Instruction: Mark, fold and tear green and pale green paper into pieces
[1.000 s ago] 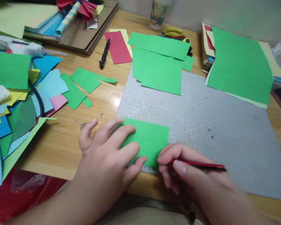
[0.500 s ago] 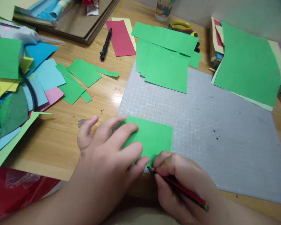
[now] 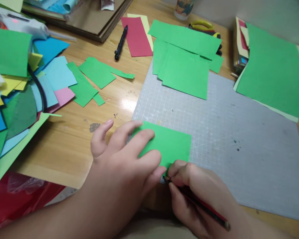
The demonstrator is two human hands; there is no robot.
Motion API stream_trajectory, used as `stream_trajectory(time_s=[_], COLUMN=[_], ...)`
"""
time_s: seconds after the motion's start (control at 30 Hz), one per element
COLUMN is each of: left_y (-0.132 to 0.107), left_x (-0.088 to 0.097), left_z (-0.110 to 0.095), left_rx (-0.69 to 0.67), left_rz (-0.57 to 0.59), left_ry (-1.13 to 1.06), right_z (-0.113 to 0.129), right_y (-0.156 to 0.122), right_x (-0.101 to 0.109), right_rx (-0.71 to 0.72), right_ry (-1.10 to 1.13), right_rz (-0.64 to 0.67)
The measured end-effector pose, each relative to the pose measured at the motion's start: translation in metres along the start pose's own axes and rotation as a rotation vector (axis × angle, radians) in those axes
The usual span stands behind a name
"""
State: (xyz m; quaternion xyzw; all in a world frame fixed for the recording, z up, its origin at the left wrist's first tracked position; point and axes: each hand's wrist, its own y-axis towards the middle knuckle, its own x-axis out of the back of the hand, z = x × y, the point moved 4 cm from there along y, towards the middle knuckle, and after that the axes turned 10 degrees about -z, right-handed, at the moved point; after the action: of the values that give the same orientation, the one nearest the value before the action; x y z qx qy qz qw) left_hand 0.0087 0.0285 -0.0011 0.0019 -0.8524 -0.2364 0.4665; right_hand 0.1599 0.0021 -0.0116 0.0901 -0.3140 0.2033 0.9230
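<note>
A small green paper rectangle (image 3: 171, 144) lies at the near left corner of a grey cutting mat (image 3: 226, 132). My left hand (image 3: 122, 156) lies flat on the paper's left half, fingers spread and pressing it down. My right hand (image 3: 196, 196) is closed on a red pencil (image 3: 201, 207), whose tip touches the paper's near edge just beside my left fingertips.
More green sheets (image 3: 186, 63) lie at the mat's far edge and a large one (image 3: 271, 69) on a stack at right. A heap of coloured paper (image 3: 17, 96) with a glue gun (image 3: 22, 25) fills the left. A black pen (image 3: 121, 43), red card (image 3: 137, 36) and scissors (image 3: 204, 28) lie behind.
My right hand has turned the pencil from lying sideways to point down and brought its tip onto the paper's near edge. My left hand has stayed pressed on the paper.
</note>
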Motion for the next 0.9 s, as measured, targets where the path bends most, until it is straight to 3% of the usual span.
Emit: stream_trajectory(time_s=[0.17,0.33,0.53,0.7,0.83,0.9], left_y=[-0.0007,-0.0004,0.0001,0.0003,0.0003,-0.0018], left_x=[-0.0005,-0.0004,0.0006,0.0006,0.0007,0.0017], left_z=[-0.0001,-0.0012,-0.0021,-0.0013,-0.0016,-0.0023], left_rx=[-0.005,-0.016,0.005,-0.015,-0.006,-0.027], left_rz=[0.020,0.031,-0.005,0.005,-0.002,-0.011], left_ry=[0.003,0.023,0.000,0.006,0.014,0.035], right_z=[0.0009,0.0058,0.0053,0.0030,0.0048,0.0036], right_y=[-0.0001,0.0047,0.0044,0.0048,0.0048,0.0042], right_x=[0.0008,0.0066,0.0050,0.0064,0.0048,0.0094], right_rx=[0.022,0.024,0.021,-0.014,-0.030,-0.110], right_ry=[0.014,0.090,0.076,0.130,0.154,0.251], right_rz=[0.027,-0.064,-0.026,-0.070,-0.017,-0.098])
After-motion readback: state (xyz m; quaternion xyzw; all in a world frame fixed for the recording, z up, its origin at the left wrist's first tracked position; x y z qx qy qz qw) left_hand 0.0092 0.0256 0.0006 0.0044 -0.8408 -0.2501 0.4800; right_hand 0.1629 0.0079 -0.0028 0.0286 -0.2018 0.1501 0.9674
